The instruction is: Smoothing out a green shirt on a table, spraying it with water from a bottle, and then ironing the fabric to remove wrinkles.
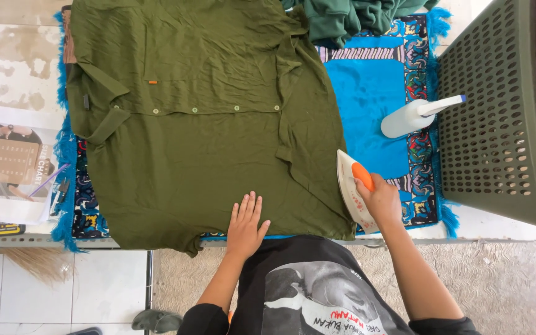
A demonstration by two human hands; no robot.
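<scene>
An olive green button-up shirt lies spread flat over a bright blue patterned mat on the table. My left hand rests flat, fingers apart, on the shirt's near edge. My right hand grips the orange handle of a white clothes iron. The iron stands tilted on the mat just right of the shirt's edge, its soleplate facing the shirt.
A white spray bottle lies on the mat's right side. A grey-green perforated laundry basket stands at the right. Dark green clothes are piled at the top. Papers and a pen lie at the left.
</scene>
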